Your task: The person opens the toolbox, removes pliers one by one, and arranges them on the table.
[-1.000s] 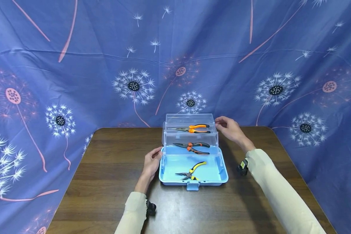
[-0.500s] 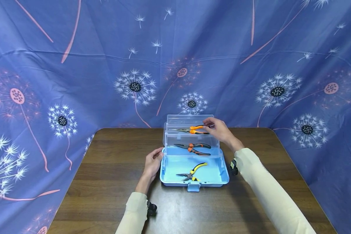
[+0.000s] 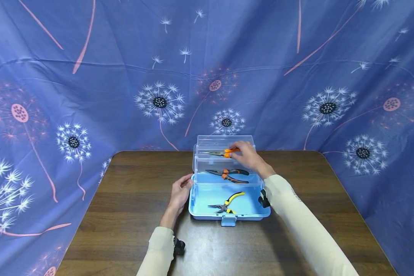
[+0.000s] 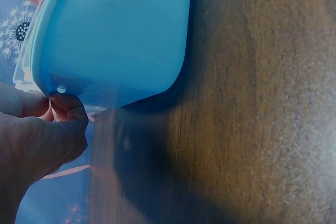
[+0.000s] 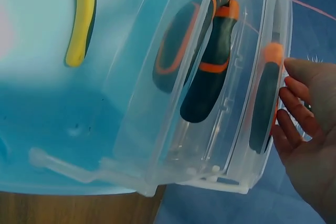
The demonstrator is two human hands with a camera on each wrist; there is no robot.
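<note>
A light blue toolbox [image 3: 246, 216] stands with its lid up and its clear trays fanned out. My left hand [image 3: 180, 193] pinches its rim at the left side, seen close up in the left wrist view. My right hand [image 3: 247, 154] reaches over the top tray, thumb and fingers spread at the handles of the orange needle-nose pliers [image 3: 226, 153], partly covering them. In the right wrist view my right fingertips [image 5: 283, 129] are right at that dark handle [image 5: 264, 106]. Red-and-black pliers [image 3: 224, 174] lie in the middle tray, yellow-handled pliers [image 3: 223, 207] in the bottom.
The toolbox rests on a brown wooden table [image 3: 138, 191] near its back edge. Behind hangs a blue dandelion-print cloth [image 3: 124, 84]. A latch [image 3: 229, 221] sticks out at the box front. Small cameras are strapped to both wrists.
My right hand has moved left from the right edge of the trays to over the orange pliers' handles. My left hand keeps its place on the rim; the pliers lie where they were.
</note>
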